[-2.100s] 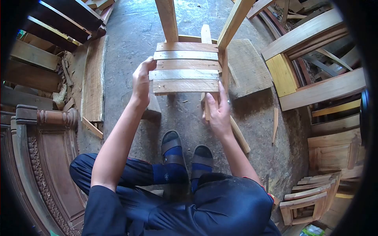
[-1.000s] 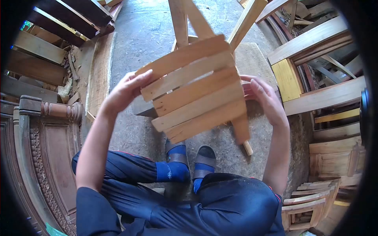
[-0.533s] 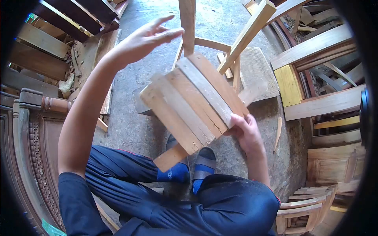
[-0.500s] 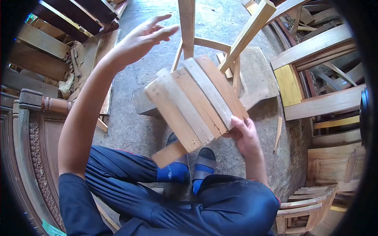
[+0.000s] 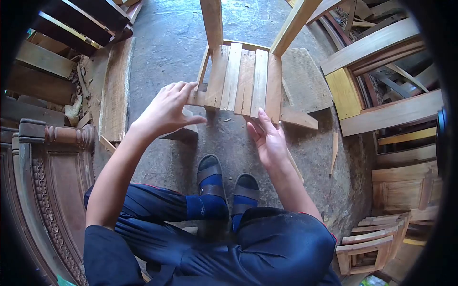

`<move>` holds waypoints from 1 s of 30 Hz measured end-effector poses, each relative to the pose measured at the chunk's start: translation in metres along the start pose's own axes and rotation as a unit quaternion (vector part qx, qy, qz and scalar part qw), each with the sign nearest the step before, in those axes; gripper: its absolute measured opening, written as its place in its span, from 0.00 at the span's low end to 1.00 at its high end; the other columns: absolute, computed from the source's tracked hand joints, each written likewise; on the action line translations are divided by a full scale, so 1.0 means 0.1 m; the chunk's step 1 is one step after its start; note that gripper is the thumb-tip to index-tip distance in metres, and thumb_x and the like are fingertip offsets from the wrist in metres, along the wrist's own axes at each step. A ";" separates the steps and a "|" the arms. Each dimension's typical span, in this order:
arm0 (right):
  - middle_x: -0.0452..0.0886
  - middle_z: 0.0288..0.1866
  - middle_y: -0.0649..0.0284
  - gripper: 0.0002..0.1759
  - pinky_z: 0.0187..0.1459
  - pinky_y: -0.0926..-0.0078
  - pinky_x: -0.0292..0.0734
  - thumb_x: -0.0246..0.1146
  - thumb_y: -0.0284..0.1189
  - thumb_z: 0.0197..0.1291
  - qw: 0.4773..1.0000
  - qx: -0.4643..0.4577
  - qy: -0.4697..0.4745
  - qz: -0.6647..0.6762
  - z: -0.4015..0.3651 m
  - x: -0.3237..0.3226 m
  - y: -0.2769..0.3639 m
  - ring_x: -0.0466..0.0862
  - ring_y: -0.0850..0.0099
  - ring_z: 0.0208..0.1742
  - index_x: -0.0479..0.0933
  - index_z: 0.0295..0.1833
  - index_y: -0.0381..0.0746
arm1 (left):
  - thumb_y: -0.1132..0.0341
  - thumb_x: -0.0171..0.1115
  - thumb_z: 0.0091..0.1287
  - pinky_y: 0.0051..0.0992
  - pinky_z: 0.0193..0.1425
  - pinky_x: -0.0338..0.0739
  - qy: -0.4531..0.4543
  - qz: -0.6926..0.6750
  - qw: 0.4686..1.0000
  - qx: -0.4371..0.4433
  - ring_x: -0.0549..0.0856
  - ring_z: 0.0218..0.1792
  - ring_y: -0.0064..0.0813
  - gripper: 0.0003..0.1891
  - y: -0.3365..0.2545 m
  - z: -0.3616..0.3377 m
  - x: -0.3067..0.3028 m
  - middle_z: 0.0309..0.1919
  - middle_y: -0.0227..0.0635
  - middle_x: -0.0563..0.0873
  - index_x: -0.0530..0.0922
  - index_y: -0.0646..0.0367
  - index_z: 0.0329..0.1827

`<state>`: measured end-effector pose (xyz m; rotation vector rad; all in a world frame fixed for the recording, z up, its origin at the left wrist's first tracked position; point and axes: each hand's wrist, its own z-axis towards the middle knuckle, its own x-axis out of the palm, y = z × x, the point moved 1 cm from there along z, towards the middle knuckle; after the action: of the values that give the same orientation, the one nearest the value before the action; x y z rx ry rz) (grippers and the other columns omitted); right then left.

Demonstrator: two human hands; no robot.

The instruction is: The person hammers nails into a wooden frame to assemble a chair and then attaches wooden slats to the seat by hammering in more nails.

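Note:
A slatted wooden panel [image 5: 245,81] lies within the upright wooden frame [image 5: 212,24], between its two tall posts. My right hand [image 5: 272,142] grips the panel's near right edge, thumb on top and fingers underneath. Under the slats runs a crosspiece [image 5: 301,118] whose ends stick out on both sides. My left hand [image 5: 167,106] is open, its thumb and fingers spread, with the fingertips right at the crosspiece's left end.
A wooden block [image 5: 179,136] is on the concrete floor left of the panel. A wide board [image 5: 305,83] lies right of the frame. Carved furniture [image 5: 62,178] stands at left, framed wood pieces [image 5: 381,107] at right. My sandalled feet [image 5: 210,178] are below.
The slatted panel has moved forward from above my feet into the frame and turned straighter. My left hand has come down from the upper left to the panel's left side.

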<state>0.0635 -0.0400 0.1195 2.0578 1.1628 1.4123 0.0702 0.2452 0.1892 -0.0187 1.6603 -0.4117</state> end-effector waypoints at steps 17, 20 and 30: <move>0.83 0.70 0.49 0.26 0.71 0.60 0.82 0.57 0.40 0.86 0.995 0.056 0.063 -0.057 0.13 0.17 0.05 0.85 0.58 0.71 0.71 0.75 0.32 | 0.43 0.71 0.73 0.40 0.62 0.86 -0.091 -0.019 0.996 0.017 0.90 0.54 0.43 0.25 0.33 0.10 0.25 0.49 0.41 0.89 0.87 0.60 0.53; 0.85 0.66 0.51 0.23 0.65 0.62 0.87 0.59 0.38 0.85 0.995 0.081 0.056 -0.033 0.17 0.11 0.00 0.88 0.61 0.67 0.72 0.73 0.33 | 0.43 0.72 0.73 0.40 0.62 0.86 -0.075 -0.021 0.997 0.012 0.89 0.55 0.43 0.26 0.36 0.11 0.25 0.50 0.42 0.89 0.87 0.60 0.52; 0.86 0.58 0.62 0.19 0.56 0.68 0.86 0.62 0.39 0.84 0.994 0.080 0.062 -0.040 0.19 -0.02 -0.09 0.92 0.66 0.58 0.74 0.69 0.38 | 0.47 0.78 0.68 0.40 0.61 0.88 -0.098 -0.041 0.994 0.024 0.91 0.53 0.44 0.25 0.43 0.11 0.30 0.52 0.42 0.89 0.87 0.59 0.55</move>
<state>0.0768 -0.0338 0.1041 2.0263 1.4354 1.4695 0.0864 0.2746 0.1474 -0.0905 1.4585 -0.4961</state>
